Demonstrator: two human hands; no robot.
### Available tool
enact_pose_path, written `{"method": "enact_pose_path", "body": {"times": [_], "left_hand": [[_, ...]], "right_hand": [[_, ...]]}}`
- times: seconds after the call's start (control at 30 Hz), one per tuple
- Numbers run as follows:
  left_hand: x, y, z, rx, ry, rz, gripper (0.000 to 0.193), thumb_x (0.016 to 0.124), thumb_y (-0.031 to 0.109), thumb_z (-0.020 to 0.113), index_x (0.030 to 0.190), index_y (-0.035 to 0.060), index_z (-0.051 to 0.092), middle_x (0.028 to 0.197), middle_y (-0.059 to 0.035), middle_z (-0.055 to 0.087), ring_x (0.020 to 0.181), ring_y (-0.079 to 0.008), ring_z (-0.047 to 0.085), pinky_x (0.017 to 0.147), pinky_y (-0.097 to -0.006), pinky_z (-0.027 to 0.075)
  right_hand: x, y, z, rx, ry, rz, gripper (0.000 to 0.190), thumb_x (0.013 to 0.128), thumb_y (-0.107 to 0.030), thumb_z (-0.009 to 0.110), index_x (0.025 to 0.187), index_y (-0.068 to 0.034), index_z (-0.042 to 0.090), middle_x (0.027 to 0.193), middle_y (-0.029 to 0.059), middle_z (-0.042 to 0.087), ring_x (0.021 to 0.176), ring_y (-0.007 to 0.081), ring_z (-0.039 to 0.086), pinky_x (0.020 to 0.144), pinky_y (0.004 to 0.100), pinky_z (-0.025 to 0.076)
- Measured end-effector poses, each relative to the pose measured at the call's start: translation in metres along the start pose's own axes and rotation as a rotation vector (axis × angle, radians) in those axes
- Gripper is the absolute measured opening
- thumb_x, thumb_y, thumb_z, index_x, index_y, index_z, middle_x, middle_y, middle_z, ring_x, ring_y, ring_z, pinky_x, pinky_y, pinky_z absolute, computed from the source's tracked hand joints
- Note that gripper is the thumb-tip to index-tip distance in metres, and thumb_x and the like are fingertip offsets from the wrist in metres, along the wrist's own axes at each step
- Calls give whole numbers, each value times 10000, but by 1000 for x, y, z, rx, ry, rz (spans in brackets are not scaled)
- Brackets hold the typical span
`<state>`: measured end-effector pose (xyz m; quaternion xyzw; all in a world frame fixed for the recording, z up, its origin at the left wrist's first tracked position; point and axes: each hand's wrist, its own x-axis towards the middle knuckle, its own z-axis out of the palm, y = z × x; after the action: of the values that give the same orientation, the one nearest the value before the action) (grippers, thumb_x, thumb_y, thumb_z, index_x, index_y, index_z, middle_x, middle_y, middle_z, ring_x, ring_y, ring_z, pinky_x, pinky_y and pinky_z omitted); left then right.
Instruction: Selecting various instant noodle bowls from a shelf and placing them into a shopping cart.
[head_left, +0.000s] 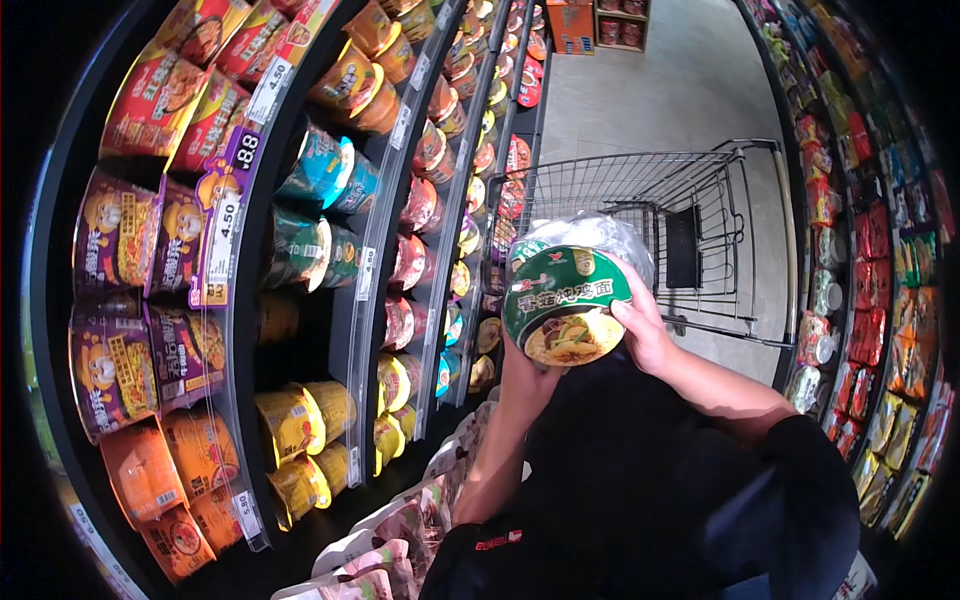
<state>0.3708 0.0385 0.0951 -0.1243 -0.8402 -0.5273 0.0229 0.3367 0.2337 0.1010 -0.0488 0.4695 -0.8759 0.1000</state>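
Between my two hands is a green instant noodle bowl (566, 304), its printed lid tilted up toward me. The lid bears writing and a picture of noodles. My right hand (643, 321) grips the bowl's right rim, thumb on the lid edge. From below and the left, my left hand (531, 375) supports it; most of those fingers are hidden behind the bowl. Just beyond it, a clear plastic-wrapped bundle (611, 232) lies at the near-left end of a wire shopping cart (600, 176). Part of another green package shows under that wrap.
Shelves of noodle cups and bowls rise on my left, with purple tubs (112, 225), teal bowls (319, 165) and yellow bowls (296, 420). A dark gap (300, 337) breaks one row. Bagged goods fill the right-hand shelf (870, 300). Grey floor (600, 97) runs beyond the cart.
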Motion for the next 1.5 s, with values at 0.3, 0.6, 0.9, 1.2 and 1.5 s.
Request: {"method": "enact_pose_path", "body": {"times": [0.3,0.6,0.9,1.2,1.5], "left_hand": [[3,2,-6,34,-29,-11,644,750,6,708,1295,-15,365,1214,-167,521,1117,-285,547,962,-362,413],[9,-3,-5,4,69,1,660,751,39,708,1300,-36,351,1214,-176,531,1104,-285,559,967,-371,417],[22,-18,-7,53,-14,-1,668,705,47,743,1280,3,405,1210,-159,494,1122,-284,528,957,-367,412],[28,-37,-19,-171,67,-25,1042,683,75,796,1462,-16,110,1381,-184,377,1245,-265,444,1042,-377,361],[30,-45,-11,-993,348,-243,567,1002,507,281,1349,77,406,1317,-102,504,1202,-257,504,1009,-423,424]], "right_hand": [[4,0,-1,-216,-48,-59,625,891,-189,567,1438,-40,308,1345,98,353,1231,189,417,1047,329,329],[13,5,0,-25,-35,-25,621,909,-206,532,1441,-8,280,1402,122,400,1301,200,380,1084,336,284],[14,2,-4,-174,2,-52,641,888,-179,577,1441,-21,296,1365,99,363,1252,186,412,1060,332,314],[21,13,1,-331,-41,-117,666,876,-61,571,1471,-90,275,1385,104,323,1221,193,393,1011,313,341],[33,5,5,-558,-179,-171,521,1000,-350,317,1380,-2,394,1396,171,375,1328,302,312,1105,406,221]]}}
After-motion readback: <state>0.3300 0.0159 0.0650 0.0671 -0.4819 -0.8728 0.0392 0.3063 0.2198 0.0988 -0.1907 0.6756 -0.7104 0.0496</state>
